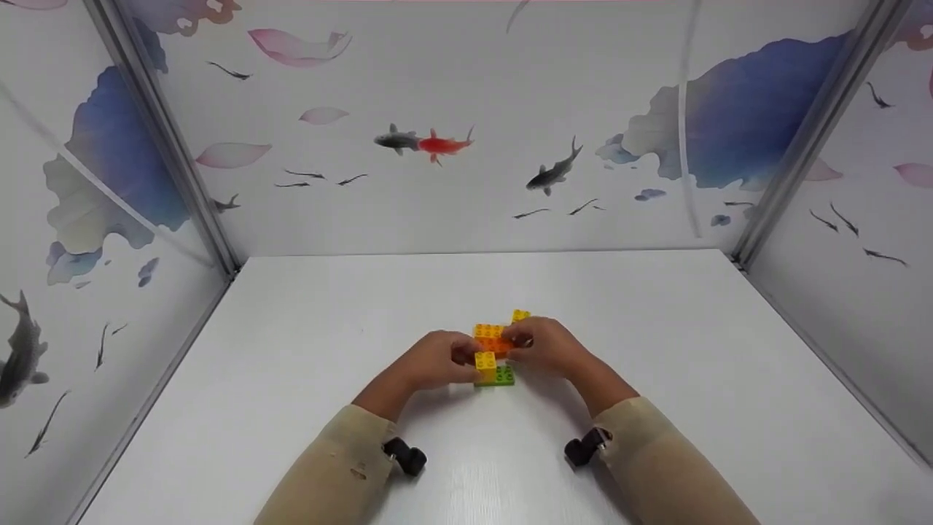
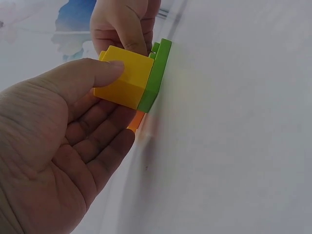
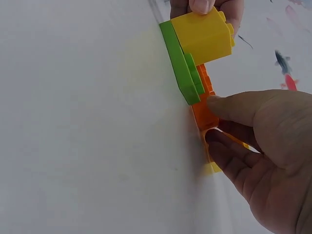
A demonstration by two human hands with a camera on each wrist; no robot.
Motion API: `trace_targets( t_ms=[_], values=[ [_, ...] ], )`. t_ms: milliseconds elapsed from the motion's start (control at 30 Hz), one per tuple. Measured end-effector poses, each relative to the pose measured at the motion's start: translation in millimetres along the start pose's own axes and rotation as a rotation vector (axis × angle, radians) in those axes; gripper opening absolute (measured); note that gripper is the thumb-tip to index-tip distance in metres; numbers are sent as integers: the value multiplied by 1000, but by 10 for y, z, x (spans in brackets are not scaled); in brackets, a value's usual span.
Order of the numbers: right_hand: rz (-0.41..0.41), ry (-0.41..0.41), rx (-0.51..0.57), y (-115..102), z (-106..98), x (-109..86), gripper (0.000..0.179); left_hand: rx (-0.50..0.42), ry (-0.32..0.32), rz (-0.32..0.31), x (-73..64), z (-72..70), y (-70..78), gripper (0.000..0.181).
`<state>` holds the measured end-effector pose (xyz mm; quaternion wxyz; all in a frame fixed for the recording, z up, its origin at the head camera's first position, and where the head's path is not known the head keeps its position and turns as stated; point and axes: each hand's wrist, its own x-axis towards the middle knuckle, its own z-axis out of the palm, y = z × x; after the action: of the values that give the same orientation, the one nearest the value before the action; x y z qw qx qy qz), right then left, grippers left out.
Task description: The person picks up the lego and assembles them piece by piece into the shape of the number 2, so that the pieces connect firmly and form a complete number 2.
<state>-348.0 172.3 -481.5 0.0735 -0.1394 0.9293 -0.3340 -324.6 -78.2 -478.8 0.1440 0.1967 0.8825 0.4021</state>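
A tall yellow brick [image 1: 485, 370] stands on one end of a thin green building brick [image 1: 505, 377], whose other studs show. My left hand [image 1: 441, 360] pinches the yellow brick, its thumb [image 2: 105, 72] against one face. Just behind lies an orange brick [image 1: 498, 345], gripped between the thumb and fingers of my right hand [image 1: 552, 347]. An amber brick [image 1: 488, 331] adjoins the orange one on the far side. Another yellow brick [image 1: 520, 315] shows beyond the right fingers, which hide part of it. Whether the green and orange bricks are joined, I cannot tell.
All the bricks are grouped on a white table [image 1: 328, 306]. Printed panels with fish and petals enclose it: a back wall [image 1: 452, 204], a left wall [image 1: 168, 284] and a right wall [image 1: 816, 284]. Small black devices sit at both sleeve cuffs.
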Motion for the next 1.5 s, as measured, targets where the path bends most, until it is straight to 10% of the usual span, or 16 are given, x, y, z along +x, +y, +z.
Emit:
trace_targets(
  t_ms=[1500],
  values=[
    [-127,-9,57,-224,-400,-278,28,11,-8,15,34,-19,-66,40]
  ],
)
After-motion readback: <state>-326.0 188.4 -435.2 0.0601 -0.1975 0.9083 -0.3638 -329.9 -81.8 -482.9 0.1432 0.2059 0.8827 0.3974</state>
